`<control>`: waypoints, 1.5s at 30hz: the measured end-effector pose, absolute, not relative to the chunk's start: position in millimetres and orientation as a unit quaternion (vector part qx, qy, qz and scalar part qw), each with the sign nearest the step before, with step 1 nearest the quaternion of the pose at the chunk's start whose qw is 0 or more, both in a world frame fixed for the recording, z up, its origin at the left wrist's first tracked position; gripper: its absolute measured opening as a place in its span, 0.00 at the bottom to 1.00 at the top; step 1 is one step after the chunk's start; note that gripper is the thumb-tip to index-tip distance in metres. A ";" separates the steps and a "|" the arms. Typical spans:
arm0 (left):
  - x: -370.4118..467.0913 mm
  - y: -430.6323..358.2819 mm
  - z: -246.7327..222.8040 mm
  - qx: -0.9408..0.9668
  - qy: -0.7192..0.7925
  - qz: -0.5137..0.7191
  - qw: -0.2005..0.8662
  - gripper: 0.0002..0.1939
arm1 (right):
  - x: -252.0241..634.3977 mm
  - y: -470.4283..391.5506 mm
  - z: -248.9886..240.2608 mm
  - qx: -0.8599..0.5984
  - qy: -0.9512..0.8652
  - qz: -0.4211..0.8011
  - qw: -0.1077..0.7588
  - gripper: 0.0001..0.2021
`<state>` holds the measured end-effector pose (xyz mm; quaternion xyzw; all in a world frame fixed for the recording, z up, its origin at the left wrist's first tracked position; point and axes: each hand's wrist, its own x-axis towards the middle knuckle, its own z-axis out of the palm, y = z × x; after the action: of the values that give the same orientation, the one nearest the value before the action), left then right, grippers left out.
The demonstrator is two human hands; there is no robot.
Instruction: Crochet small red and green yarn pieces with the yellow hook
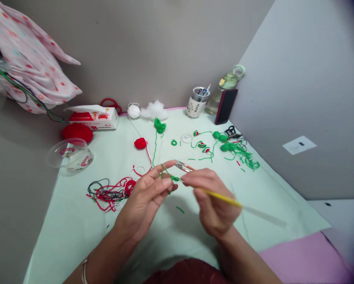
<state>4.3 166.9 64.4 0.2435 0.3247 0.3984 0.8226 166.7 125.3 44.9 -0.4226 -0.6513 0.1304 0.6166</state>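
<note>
My left hand [147, 195] pinches a small piece of green crochet [175, 178] between thumb and fingers, with green yarn looped over the raised index finger. That strand runs back to a green yarn bundle [160, 125]. In my right hand [215, 197] is a crochet hook with a yellow handle [224, 198]; its thin tip meets the green piece. Small metal snips [183, 166] show just behind the fingers, partly hidden by my right hand.
Tangled red, black and white yarn [110, 193] lies left, near a clear plastic tub [79, 159] and tissue box [105, 118]. A red yarn ball [140, 143] sits mid-table. Green crocheted pieces [225, 147], a phone [226, 106], pen can [196, 106] and bottle [215, 98] stand or lie right.
</note>
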 end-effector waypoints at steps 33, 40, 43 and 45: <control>5.8 163.1 51.4 0.384 0.374 0.434 0.725 0.15 | 160.0 137.2 47.7 -0.411 -0.562 0.294 0.655 0.10; 12.1 166.5 53.1 0.232 0.329 0.420 0.813 0.20 | 157.6 131.6 37.6 -0.437 -0.683 0.066 0.582 0.19; 10.7 170.0 53.9 0.193 0.313 0.398 0.841 0.20 | 163.3 133.9 41.4 -0.436 -0.608 0.166 0.642 0.14; 9.0 170.3 53.7 0.208 0.333 0.407 0.824 0.20 | 166.6 136.3 45.3 -0.421 -0.533 0.274 0.681 0.11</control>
<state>9.0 170.3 53.7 0.2084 0.3333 0.4074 0.8243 166.6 136.3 45.3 -0.4207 -0.5334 0.2744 0.6806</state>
